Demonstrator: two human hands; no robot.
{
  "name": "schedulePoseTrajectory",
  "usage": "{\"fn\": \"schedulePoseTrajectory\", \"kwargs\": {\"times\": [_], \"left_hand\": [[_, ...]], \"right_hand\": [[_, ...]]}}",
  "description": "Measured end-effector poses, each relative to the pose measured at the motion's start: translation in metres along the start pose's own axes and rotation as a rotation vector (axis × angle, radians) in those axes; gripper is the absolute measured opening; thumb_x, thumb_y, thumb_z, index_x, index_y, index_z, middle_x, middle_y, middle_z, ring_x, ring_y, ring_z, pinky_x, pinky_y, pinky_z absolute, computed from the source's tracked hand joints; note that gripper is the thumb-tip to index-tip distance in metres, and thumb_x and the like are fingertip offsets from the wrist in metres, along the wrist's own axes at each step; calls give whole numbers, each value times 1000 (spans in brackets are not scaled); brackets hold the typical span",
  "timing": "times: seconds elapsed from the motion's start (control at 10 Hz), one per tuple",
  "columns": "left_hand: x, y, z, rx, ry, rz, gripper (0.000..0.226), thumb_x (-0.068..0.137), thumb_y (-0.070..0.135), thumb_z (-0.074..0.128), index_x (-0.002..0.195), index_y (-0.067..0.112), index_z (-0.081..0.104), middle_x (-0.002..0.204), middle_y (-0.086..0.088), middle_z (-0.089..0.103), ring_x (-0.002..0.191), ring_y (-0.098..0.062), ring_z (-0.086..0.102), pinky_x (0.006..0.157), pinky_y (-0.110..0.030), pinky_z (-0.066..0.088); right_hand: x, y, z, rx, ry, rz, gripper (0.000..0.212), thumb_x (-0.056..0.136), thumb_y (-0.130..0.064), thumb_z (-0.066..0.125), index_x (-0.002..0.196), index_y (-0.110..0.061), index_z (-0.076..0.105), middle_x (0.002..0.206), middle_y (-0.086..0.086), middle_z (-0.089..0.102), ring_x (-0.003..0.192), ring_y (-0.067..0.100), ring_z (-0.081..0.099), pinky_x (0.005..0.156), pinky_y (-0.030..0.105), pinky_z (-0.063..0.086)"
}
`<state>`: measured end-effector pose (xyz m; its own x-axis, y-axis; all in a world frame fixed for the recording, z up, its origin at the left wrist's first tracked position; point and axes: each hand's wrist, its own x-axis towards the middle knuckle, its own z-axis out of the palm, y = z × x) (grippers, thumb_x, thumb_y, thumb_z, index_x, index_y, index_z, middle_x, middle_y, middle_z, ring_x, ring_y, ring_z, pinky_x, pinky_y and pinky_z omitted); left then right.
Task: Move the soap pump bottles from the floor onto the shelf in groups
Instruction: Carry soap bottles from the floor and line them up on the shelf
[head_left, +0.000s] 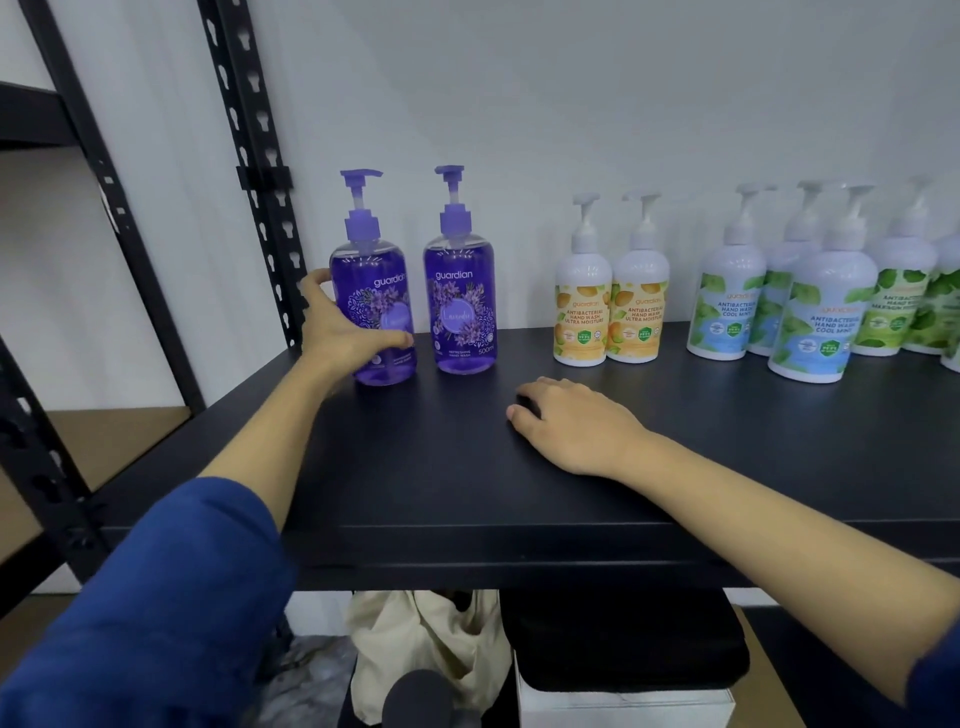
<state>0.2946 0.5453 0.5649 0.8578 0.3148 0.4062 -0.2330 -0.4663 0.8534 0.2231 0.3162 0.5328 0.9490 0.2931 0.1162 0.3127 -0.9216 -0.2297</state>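
Observation:
Two purple lavender pump bottles stand upright at the left of the black shelf (467, 467). My left hand (340, 327) grips the left purple bottle (375, 291) around its lower body. The second purple bottle (460, 296) stands free just to its right. My right hand (566, 421) rests palm down on the shelf in front of the bottles, fingers loosely bent, holding nothing. Two white orange-label bottles (608, 306) stand side by side further right. Several white bottles with green and blue labels (815, 306) crowd the far right.
A black perforated upright post (260, 171) rises just left of the purple bottles, with another shelf frame further left. Below the shelf lie a cream cloth bag (431, 649), a black case (623, 639) and a white box (623, 706).

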Motion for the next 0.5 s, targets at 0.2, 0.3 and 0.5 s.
{"fn": "schedulePoseTrajectory", "kwargs": {"times": [0.2,0.3,0.5], "left_hand": [[1,5,-1,-77,-153,-65,104,65,2,82,144,18,17,120,0,47,105,-15,52,85,-31,49],[-1,7,14,14,36,-107,116,55,24,91,142,21,15,138,-9,33,124,-24,40,106,-39,38],[-2,1,20,23,124,10,102,56,19,90,132,14,24,133,-10,43,119,-24,49,98,-35,43]], "right_hand": [[0,-1,0,-9,2,3,48,100,-41,30,134,-13,47,136,7,49,124,26,44,100,40,38],[0,-2,-1,-13,6,6,48,100,-42,30,135,-13,46,137,6,48,125,26,44,99,40,37],[-1,-3,-1,-19,7,7,48,100,-41,30,135,-13,46,138,7,48,125,26,44,99,40,37]]}}
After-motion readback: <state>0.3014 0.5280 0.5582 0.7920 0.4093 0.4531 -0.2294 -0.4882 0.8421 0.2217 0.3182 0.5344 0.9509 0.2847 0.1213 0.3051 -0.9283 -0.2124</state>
